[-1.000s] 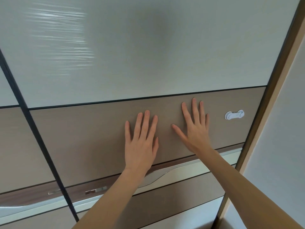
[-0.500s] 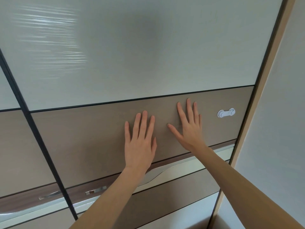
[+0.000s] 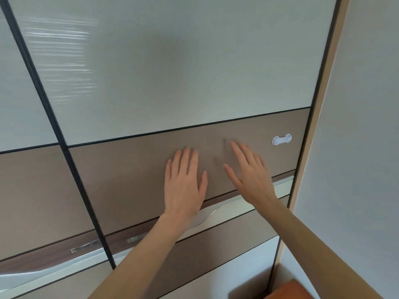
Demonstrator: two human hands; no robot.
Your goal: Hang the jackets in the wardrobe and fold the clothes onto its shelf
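— What was nearest, from where you stood?

— An orange thing (image 3: 287, 290) at five o'clock, cut off by the edge of view. I couldn't tell what it was. No jackets or clothes were in sight.

— And the hands?

— Both were flat against the wardrobe door (image 3: 129, 184), on its brown middle band. The left hand (image 3: 183, 182) sat near the centre, fingers together and pointing to twelve. The right hand (image 3: 250, 175) was just beside it at three o'clock, fingers spread, looking blurred. Neither gripped anything; they were apart and empty, palms on the panel.

— Why press there?

— The door looked like a sliding one with no knob on that band, so I judged the palms were there for friction, to push it sideways. The silver recessed handle (image 3: 211, 212) ran just below the wrists, unused.

— Anything farther off?

— A small white child lock (image 3: 281, 139) at two o'clock, close to the frame (image 3: 319, 126). Beyond it, the pale glossy upper panel (image 3: 183, 61). The wardrobe was shut, so hanging hadn't begun.
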